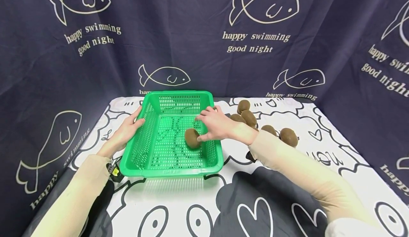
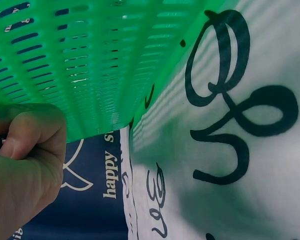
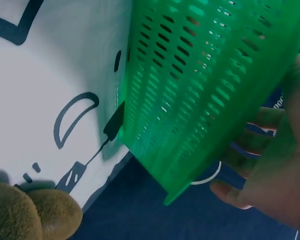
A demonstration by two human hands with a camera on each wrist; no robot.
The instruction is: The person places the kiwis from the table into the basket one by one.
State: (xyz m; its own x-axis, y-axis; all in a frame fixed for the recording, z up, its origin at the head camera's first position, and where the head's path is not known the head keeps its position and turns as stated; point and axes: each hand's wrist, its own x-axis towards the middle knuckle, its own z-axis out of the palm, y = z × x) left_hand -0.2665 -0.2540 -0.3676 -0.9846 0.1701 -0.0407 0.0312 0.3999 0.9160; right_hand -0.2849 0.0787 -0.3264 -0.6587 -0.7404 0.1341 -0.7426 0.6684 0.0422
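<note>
Head view: white patterned surface [image 1: 174,194] carries green, rectangular, perforated plastic basket [image 1: 172,172]; brown, oval, fuzzy kiwi [image 1: 191,138] inside, right side. Right hand [image 1: 217,123] beside it, fingers loosely spread, thumb contact unclear; left hand [image 1: 130,126] grips basket at left. More brown kiwis [image 1: 289,137] at right. Judged: loading; next needs right hand over those.

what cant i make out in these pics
Head view: right edge of the kiwi in the green basket, behind the right hand.
Head view: lower part of another kiwi, behind the right sleeve.
Left wrist view: part of the left hand, cut off by the left edge.
Right wrist view: the lower-left kiwis, cut off by the picture's edges.
</note>
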